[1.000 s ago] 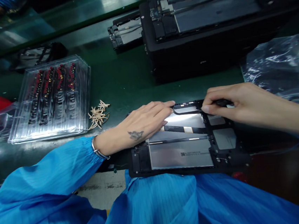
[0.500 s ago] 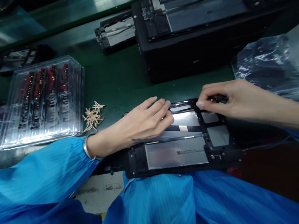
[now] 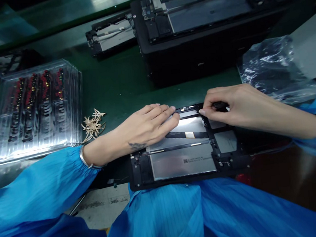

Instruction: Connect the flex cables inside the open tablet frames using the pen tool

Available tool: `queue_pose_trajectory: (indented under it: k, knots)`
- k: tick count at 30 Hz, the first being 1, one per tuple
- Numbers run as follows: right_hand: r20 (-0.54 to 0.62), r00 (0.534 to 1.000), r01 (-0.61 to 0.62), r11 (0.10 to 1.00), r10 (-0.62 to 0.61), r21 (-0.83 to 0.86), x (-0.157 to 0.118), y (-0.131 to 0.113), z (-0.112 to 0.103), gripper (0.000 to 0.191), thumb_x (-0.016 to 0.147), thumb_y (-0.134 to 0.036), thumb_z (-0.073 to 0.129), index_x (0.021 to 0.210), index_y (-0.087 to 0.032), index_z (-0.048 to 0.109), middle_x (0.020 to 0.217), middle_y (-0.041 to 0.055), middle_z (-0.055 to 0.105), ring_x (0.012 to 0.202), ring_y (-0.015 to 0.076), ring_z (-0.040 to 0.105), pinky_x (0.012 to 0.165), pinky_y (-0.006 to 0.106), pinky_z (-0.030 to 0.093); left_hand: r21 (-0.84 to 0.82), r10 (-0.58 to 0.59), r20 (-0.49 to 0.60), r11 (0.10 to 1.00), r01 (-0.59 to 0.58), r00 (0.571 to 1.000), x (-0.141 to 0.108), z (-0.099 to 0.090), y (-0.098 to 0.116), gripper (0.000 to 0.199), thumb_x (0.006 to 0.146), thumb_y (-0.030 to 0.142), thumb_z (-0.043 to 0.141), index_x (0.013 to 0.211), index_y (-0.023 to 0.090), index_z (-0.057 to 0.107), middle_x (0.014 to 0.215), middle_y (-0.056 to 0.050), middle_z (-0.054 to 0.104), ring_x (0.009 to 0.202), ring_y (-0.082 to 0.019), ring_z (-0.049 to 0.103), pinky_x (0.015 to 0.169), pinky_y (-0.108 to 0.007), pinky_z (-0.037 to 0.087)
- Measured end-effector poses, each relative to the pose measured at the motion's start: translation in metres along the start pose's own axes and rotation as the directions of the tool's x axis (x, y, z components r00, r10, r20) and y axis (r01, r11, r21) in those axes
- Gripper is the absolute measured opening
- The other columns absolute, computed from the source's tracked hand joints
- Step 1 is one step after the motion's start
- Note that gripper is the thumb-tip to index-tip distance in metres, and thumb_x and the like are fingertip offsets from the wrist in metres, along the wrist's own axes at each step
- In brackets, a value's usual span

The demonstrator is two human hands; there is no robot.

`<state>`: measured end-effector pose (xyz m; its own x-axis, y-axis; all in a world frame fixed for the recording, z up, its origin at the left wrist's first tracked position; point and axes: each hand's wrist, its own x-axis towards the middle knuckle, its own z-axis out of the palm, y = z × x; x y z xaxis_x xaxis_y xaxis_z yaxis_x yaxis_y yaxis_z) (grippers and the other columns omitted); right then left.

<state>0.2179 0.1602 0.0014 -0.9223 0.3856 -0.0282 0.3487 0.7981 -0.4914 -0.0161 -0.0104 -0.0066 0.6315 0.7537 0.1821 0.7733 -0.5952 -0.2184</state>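
An opened tablet-like device (image 3: pixel 183 164), its silver battery and dark ribbon cable exposed, lies near the bench edge against my blue clothing. My left hand (image 3: pixel 153 126) rests flat over its upper left part, fingers stretched out together and covering some of the frame. At the top right corner my right hand (image 3: pixel 225 102) is pinched, thumb and forefinger touching the frame. A small black part (image 3: pixel 220 107) shows inside its curled fingers; its exact kind is hard to make out, and the fingertips partly hide the contact point.
Clear plastic trays (image 3: pixel 38 107) with red-and-black small parts are stacked at left. Beside them lies a heap of beige strips (image 3: pixel 93 125). Behind stands a tall stack of dark device housings (image 3: pixel 210 50), with another opened device (image 3: pixel 115 35) to its left. A clear plastic bag (image 3: pixel 270 66) lies at right.
The whole view has shifted slightly, so things appear further left. My left fingers lie flatter on the device; my right hand keeps its pinch at the same corner.
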Motion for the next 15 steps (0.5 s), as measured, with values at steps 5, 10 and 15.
queue_pose_trajectory:
  k: [5,10,15]
  knots:
    - [0.029,1.000,0.002,0.999,-0.001,-0.034,0.0007,-0.0007,0.0013,0.032,0.093,-0.046,0.050,0.077,-0.022,0.061,0.084,0.0048,0.067,0.072,0.0203,0.059,0.066,0.034,0.037,-0.026,0.000,0.022,1.000,0.000,1.000,-0.0067,0.0003,-0.0011,0.040,0.111,0.015,0.032,0.143,0.005,0.055,0.146,-0.024,0.060,0.135,-0.031,0.063,0.110,-0.046,0.056]
    - [0.030,0.999,-0.013,0.998,0.015,-0.067,0.0035,-0.0008,0.0018,0.029,0.090,-0.044,0.050,0.075,-0.021,0.061,0.082,0.0050,0.066,0.070,0.0196,0.057,0.065,0.033,0.036,0.027,0.034,-0.002,0.999,-0.034,0.999,-0.0047,-0.0002,0.0009,0.038,0.110,0.015,0.037,0.139,0.002,0.058,0.143,-0.026,0.062,0.130,-0.034,0.066,0.106,-0.047,0.058]
    - [0.027,1.000,0.007,0.997,-0.005,-0.079,0.0027,-0.0001,0.0017,0.026,0.089,-0.041,0.051,0.075,-0.021,0.061,0.082,0.0050,0.067,0.070,0.0198,0.059,0.064,0.032,0.035,0.100,0.042,0.001,0.994,-0.041,0.999,-0.0046,0.0004,0.0032,0.037,0.109,0.013,0.041,0.139,0.001,0.059,0.141,-0.024,0.064,0.128,-0.033,0.068,0.105,-0.046,0.059]
